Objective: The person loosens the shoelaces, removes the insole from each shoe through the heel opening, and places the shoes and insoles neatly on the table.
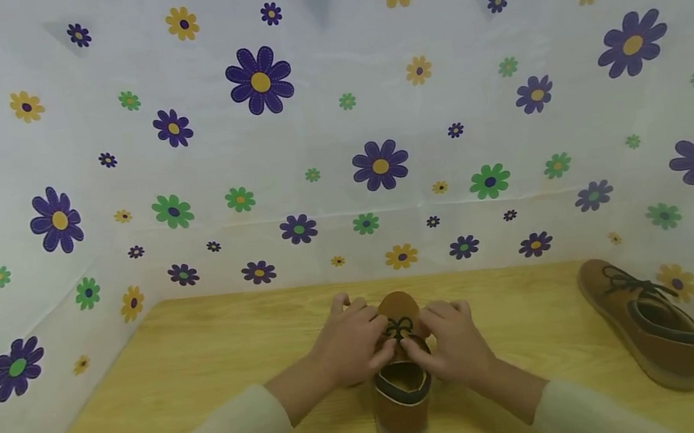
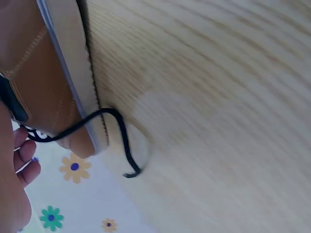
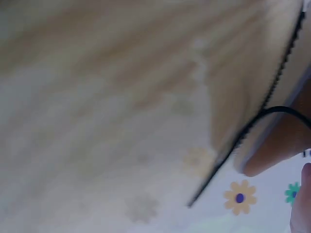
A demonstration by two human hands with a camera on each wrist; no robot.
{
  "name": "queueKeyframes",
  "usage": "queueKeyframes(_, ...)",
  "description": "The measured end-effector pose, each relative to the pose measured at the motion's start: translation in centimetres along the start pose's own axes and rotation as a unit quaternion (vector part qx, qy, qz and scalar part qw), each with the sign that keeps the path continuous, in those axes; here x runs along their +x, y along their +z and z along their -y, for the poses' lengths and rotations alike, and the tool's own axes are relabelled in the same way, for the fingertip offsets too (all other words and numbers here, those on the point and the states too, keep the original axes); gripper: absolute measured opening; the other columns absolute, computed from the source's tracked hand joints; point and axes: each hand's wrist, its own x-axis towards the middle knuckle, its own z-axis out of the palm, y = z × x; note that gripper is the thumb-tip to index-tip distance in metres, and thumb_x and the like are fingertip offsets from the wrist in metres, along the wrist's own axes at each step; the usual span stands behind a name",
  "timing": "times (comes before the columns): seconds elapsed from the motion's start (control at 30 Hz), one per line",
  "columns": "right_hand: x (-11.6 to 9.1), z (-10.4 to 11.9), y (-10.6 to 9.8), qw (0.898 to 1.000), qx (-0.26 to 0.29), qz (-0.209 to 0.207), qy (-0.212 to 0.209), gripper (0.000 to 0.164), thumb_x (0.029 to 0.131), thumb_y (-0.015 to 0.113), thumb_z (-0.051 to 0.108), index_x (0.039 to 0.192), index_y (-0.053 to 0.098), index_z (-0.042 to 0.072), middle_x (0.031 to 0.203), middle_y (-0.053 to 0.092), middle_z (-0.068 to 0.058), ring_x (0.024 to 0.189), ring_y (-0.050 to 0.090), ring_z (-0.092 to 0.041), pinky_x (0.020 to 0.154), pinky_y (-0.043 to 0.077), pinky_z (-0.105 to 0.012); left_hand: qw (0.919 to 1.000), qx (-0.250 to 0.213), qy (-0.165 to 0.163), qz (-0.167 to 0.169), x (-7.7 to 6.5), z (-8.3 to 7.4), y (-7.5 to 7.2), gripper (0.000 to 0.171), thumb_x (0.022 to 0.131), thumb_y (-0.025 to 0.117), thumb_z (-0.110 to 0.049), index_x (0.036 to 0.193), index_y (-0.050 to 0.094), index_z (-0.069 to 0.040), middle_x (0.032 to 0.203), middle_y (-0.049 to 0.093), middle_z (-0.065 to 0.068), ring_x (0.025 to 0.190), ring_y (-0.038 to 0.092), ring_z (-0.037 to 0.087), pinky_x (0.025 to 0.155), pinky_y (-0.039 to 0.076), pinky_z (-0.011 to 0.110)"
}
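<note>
A brown lace-up shoe (image 1: 402, 421) stands on the table in the head view, its toe pointing away and its dark-lined opening nearer me. My left hand (image 1: 350, 345) and right hand (image 1: 459, 345) meet over its front, one from each side, with curled fingers and thumbs pinching the dark shoelace (image 1: 400, 326). Small loops of lace show between the hands. In the left wrist view, a loose lace end (image 2: 124, 141) hangs past the sole beside my fingers (image 2: 28, 158). The right wrist view shows the other lace end (image 3: 218, 165) drooping outside the shoe.
A matching brown shoe (image 1: 645, 325) with its lace in a bow stands at the table's right side. The wood-grain table (image 1: 211, 375) is enclosed at the back and both sides by a white flowered sheet (image 1: 325, 133).
</note>
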Motion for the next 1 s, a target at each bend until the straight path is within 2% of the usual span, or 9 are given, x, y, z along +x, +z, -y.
queueKeyframes(0.1,0.8,0.4,-0.2,0.999,-0.043,0.003,-0.028,0.027,0.080,0.071,0.028,0.070,0.048,0.019,0.072,0.047,0.006,0.069,0.045,-0.011,0.073,0.031,-0.038,0.9994,0.026,0.011,0.019,0.7,-0.6,-0.3,0.022,0.095,0.058,-0.037,0.083,0.065,-0.021,0.083,0.064,-0.005,0.082,0.053,0.017,0.089,0.039,0.046)
queueKeyframes(0.23,1.7,0.6,-0.3,0.994,-0.092,0.024,-0.056,0.026,0.083,0.067,0.029,0.068,0.049,0.019,0.076,0.053,0.004,0.073,0.050,-0.016,0.076,0.035,-0.044,0.9983,0.043,-0.003,0.039,0.9,-1.0,-0.4,0.024,0.098,0.055,-0.037,0.082,0.064,-0.021,0.082,0.063,-0.004,0.083,0.054,0.018,0.091,0.039,0.045)
queueKeyframes(0.33,1.9,0.5,-0.3,0.992,-0.104,0.025,-0.068,0.025,0.084,0.064,0.027,0.066,0.050,0.019,0.077,0.056,0.003,0.072,0.051,-0.017,0.075,0.035,-0.044,0.9981,0.054,0.000,0.029,0.9,-0.9,-0.3,0.023,0.097,0.058,-0.035,0.079,0.062,-0.020,0.078,0.061,-0.004,0.080,0.053,0.018,0.089,0.039,0.044)
queueKeyframes(0.53,1.5,0.2,-0.4,0.991,-0.110,0.001,-0.080,0.019,0.084,0.061,0.023,0.066,0.057,0.018,0.076,0.055,0.003,0.070,0.049,-0.017,0.074,0.037,-0.044,0.9961,0.085,0.024,0.001,0.9,-0.4,-0.4,0.023,0.093,0.062,-0.032,0.073,0.060,-0.020,0.074,0.061,-0.005,0.076,0.052,0.017,0.088,0.040,0.043)
queueKeyframes(0.73,1.3,-0.1,-0.9,0.990,-0.119,-0.001,-0.077,0.016,0.083,0.060,0.022,0.068,0.058,0.017,0.073,0.051,0.003,0.070,0.048,-0.017,0.074,0.039,-0.045,0.9964,0.085,0.007,0.004,0.5,0.2,-0.9,0.020,0.093,0.062,-0.030,0.077,0.066,-0.018,0.078,0.065,-0.004,0.078,0.053,0.017,0.089,0.041,0.045)
queueKeyframes(1.0,1.3,-0.2,-1.0,0.990,-0.118,-0.002,-0.080,0.016,0.084,0.060,0.022,0.069,0.061,0.016,0.073,0.050,0.003,0.070,0.048,-0.017,0.074,0.039,-0.044,0.9967,0.080,0.002,-0.016,-0.1,0.5,-0.7,0.018,0.091,0.064,-0.029,0.078,0.068,-0.017,0.075,0.065,-0.003,0.073,0.053,0.017,0.087,0.041,0.045)
